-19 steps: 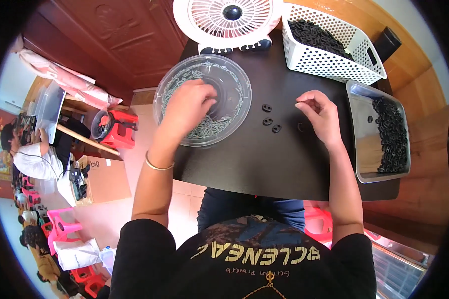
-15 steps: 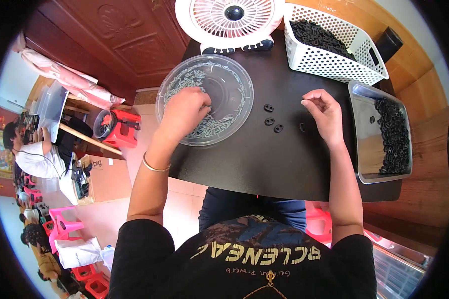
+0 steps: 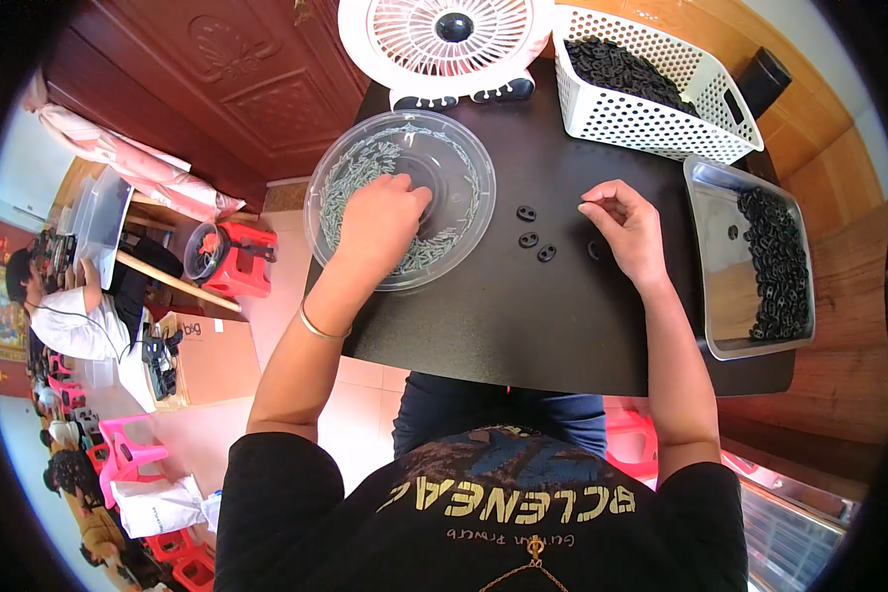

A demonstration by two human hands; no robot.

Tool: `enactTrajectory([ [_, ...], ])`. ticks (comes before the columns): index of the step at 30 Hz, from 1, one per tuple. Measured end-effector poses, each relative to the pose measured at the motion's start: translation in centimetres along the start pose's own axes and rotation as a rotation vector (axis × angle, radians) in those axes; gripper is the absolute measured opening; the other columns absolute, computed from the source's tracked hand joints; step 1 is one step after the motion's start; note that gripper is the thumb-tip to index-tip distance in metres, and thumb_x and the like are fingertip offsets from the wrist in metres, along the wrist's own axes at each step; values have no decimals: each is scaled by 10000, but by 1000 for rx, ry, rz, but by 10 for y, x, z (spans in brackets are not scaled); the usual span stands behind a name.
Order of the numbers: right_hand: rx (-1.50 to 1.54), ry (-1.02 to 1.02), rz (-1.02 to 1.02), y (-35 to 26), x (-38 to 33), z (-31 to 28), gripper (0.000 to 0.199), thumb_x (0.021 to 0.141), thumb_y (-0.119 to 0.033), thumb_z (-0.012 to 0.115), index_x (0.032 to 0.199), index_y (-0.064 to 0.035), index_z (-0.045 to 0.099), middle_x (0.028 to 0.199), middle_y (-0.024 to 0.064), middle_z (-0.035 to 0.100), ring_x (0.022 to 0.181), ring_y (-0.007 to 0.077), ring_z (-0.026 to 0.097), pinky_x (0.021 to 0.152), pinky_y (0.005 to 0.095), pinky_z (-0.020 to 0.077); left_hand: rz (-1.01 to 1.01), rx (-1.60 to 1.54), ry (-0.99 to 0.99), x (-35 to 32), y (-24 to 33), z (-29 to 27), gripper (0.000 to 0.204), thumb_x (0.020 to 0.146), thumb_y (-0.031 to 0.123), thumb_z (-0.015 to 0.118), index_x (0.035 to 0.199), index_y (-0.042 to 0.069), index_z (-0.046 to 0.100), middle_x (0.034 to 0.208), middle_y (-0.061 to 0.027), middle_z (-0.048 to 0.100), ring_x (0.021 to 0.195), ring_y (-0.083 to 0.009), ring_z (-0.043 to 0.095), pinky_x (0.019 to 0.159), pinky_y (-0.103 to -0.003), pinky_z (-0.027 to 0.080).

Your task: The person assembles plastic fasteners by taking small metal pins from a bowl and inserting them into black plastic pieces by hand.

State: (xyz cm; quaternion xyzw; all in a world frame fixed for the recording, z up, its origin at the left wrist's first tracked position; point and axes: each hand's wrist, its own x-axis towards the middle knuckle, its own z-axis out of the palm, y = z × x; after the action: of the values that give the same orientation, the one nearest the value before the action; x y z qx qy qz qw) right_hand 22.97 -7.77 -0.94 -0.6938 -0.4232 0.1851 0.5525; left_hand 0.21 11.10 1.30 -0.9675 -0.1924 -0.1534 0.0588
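My left hand (image 3: pixel 377 225) is over a round clear plastic tub (image 3: pixel 453 170), fingers curled and closed. What it pinches, if anything, is too small to make out. Small grey-green pin-like pieces (image 3: pixel 349 176) lie in the tub, mostly along its left and lower sides. My right hand (image 3: pixel 629 235) hovers above the right part of the dark table, thumb and fingertips pressed together, their contents hidden. Between the hands lie several black oval pieces with two holes (image 3: pixel 528 213); one of them is partly covered by my right hand.
A metal tray (image 3: pixel 728 321) with many black pieces (image 3: pixel 775 266) stands at the table's right end. Behind it are a white perforated basket (image 3: pixel 633 130) of black parts and a black cylinder (image 3: pixel 763 83). A white fan (image 3: pixel 434 71) stands behind the tub. Another person (image 3: pixel 74 316) sits far left.
My left hand has moved slightly right across the tub, still closed. My right hand has shifted a little to the left, its fingertips still together. The whole view has shifted slightly.
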Motion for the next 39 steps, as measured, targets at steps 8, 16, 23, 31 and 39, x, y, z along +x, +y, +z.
enactTrajectory([
  [8, -29, 3, -17, -1, 0, 0, 98, 755, -28, 645, 836, -23, 590, 787, 20, 610, 716, 76, 578, 659, 217, 472, 8, -75, -22, 7, -3, 1, 68, 643, 43, 573, 671, 54, 512, 688, -93, 500, 696, -273, 550, 600, -379, 459],
  [16, -20, -10, -10, -1, 1, 0, 99, 753, -26, 646, 835, -23, 592, 777, 17, 610, 700, 70, 574, 648, 213, 470, -253, -700, -158, 7, -23, 0, 105, 712, 15, 639, 750, 7, 541, 722, -44, 599, 658, -104, 595, 593, -250, 468],
  [23, -24, -16, -30, -3, 0, 0, 99, 755, -26, 645, 836, -13, 591, 787, 26, 610, 720, 71, 579, 662, 215, 475, -307, -1098, -103, 3, -27, 12, 102, 790, -6, 580, 890, 4, 602, 817, -34, 599, 688, -70, 565, 606, -207, 455],
  [31, -12, -18, -34, -4, -2, 1, 94, 755, -17, 640, 833, -11, 589, 797, 33, 609, 728, 89, 588, 673, 225, 481, -140, -747, -43, 5, -22, 7, 120, 760, -8, 565, 873, 4, 606, 750, -71, 584, 630, -120, 564, 573, -249, 453],
  [39, -12, -20, -19, -4, -2, 2, 91, 753, -16, 643, 824, -13, 586, 792, 29, 605, 720, 81, 581, 660, 222, 479, -224, -957, -90, 7, -19, 5, 146, 727, -51, 544, 861, 4, 562, 626, -7, 524, 562, -59, 489, 541, -212, 426],
])
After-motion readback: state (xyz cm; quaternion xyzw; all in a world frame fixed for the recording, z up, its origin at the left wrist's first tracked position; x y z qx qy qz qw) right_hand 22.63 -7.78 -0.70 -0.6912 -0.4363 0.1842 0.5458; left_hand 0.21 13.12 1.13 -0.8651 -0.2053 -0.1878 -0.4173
